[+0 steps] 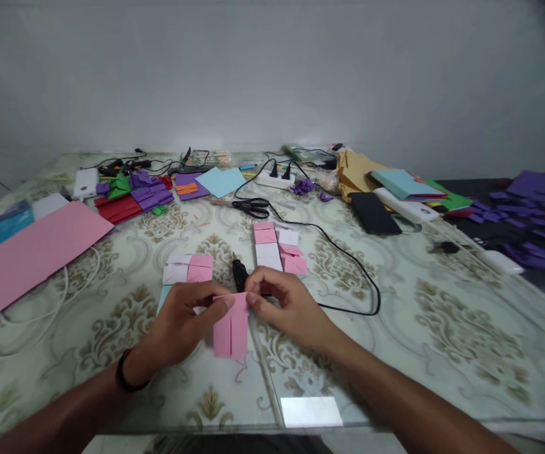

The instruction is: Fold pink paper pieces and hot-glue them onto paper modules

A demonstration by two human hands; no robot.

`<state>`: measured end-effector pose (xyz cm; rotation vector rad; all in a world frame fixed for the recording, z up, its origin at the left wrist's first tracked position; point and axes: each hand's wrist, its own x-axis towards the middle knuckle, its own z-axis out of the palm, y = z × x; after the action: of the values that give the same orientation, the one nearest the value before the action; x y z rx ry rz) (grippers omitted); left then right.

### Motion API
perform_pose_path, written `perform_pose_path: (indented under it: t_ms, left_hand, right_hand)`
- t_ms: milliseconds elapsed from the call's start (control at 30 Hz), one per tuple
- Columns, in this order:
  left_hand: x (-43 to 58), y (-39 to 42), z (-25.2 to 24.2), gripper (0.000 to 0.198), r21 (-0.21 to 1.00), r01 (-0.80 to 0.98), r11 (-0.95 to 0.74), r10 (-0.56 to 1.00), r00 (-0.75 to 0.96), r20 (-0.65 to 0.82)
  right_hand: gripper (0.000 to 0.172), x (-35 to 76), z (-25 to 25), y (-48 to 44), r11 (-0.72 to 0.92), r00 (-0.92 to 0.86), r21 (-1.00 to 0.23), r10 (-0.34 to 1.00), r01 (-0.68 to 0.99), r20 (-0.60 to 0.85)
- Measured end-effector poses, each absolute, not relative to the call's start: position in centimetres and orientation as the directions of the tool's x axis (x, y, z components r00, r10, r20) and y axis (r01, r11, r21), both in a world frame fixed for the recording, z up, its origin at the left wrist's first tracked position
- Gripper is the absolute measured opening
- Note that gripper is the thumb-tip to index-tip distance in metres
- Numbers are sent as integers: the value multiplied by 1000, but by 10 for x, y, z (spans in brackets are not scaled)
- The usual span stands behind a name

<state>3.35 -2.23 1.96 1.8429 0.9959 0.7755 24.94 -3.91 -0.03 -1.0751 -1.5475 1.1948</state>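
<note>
Your left hand (178, 321) and right hand (286, 302) both grasp the pink piece (231, 334). Each pinches its top edge between thumb and fingertips, one hand to each side of the centre. The piece lies on the table (395, 328) directly in front of you, upper edge lifted slightly by the pinch. A seam runs down its middle where 2 flaps meet, so the lengthwise folds appear made; the top end is where the work now stands. Finished output, as far as it can be judged: 2 clusters of folded pink and white squares, the left cluster (188, 269) just beyond your left hand and the right cluster (277, 246) beyond your right. A black tool (240, 275) stands between the clusters, just behind the piece, and its cable (348, 258) loops off to the right. Whether it is switched on cannot be told. Scissors (252, 207) lie farther back, untouched. Stock remaining: a large pink sheet (31, 252) at the left, apparently uncut. On this evidence the batch is partway through, with several units folded, 1 in hand and paper in reserve.
</note>
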Motion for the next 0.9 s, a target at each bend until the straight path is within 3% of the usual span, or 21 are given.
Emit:
perform_pose_path:
  t_ms: [233, 367, 567, 767, 900]
  left_hand:
    - [41, -25, 14, 28, 820, 457, -343, 826, 563, 32]
    - [40, -26, 13, 32, 818, 460, -346, 839, 541, 51]
    - [38, -28, 14, 36, 737, 458, -498, 770, 623, 133]
    - [31, -25, 21, 43, 813, 378, -444, 808, 561, 181]
    - [32, -21, 23, 37, 836, 386, -390, 825, 550, 131]
  right_hand:
    - [10, 242, -2, -42, 134, -242, -988, 964, 77, 112]
    - [11, 244, 1, -41, 139, -240, -988, 963, 66, 120]
    - [7, 246, 3, -41, 168, -301, -981, 944, 96, 133]
    - [8, 249, 4, -39, 122, -321, -989, 943, 83, 89]
    - [8, 251, 4, -38, 73, -362, -992, 932, 99, 33]
